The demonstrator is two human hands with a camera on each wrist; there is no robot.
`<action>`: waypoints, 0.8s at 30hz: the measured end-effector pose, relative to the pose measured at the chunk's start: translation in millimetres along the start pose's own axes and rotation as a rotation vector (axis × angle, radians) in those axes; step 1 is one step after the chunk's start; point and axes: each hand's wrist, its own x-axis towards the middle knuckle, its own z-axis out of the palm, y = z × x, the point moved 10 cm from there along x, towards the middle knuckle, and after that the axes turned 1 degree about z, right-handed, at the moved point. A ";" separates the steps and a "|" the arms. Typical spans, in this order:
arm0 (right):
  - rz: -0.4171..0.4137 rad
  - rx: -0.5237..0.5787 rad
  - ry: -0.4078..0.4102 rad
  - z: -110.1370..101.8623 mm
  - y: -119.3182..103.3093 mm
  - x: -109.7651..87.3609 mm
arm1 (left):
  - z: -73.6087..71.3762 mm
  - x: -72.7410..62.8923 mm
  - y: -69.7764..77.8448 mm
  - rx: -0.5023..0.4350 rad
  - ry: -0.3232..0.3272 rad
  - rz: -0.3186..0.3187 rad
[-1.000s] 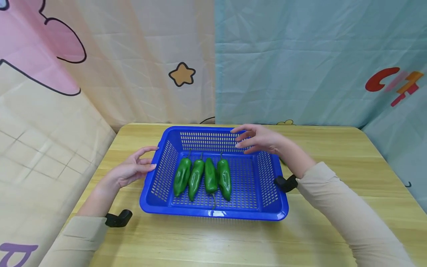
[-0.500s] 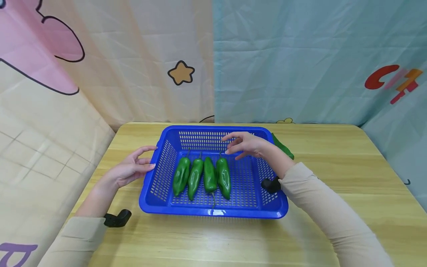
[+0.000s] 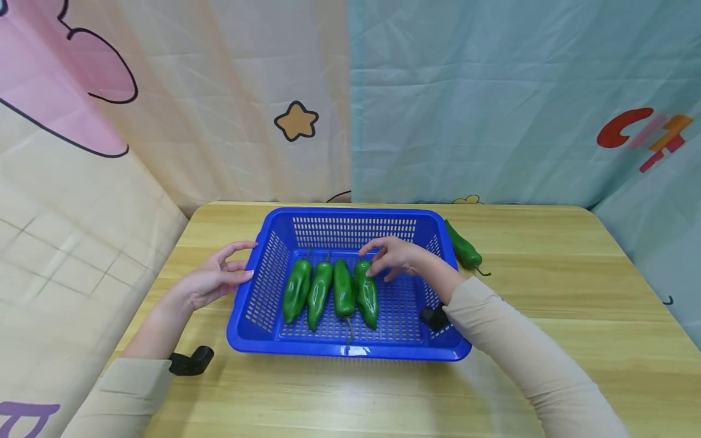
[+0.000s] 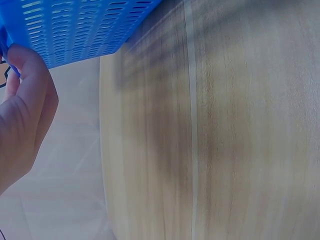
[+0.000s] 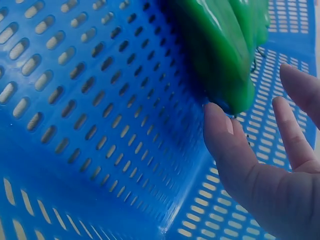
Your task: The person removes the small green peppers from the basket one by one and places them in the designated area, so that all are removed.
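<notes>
1. Blue plastic basket, rectangular, slotted sides and floor, open side up on the wooden table.
2. Inside, four glossy green peppers side by side, mostly left of centre.
3. Stems toward the far rim, except on the third from left.

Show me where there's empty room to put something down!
Free: the table right of the loose pepper and in front of the basket. Inside it, bare bottom shows right of four peppers. Crowded: around those peppers, which lie side by side with the right fingers near the rightmost.
</notes>
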 end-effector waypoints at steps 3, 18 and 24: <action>0.014 -0.019 0.001 3.3 2.6 1.7 | -0.6 0.2 -0.8 -0.004 -0.001 -0.002; 0.025 -0.058 -0.046 18.9 9.2 4.6 | -0.5 1.7 0.5 -0.024 -0.021 0.008; 0.035 -0.016 -0.042 22.0 11.4 5.2 | -0.3 1.0 -0.4 -0.036 -0.029 0.005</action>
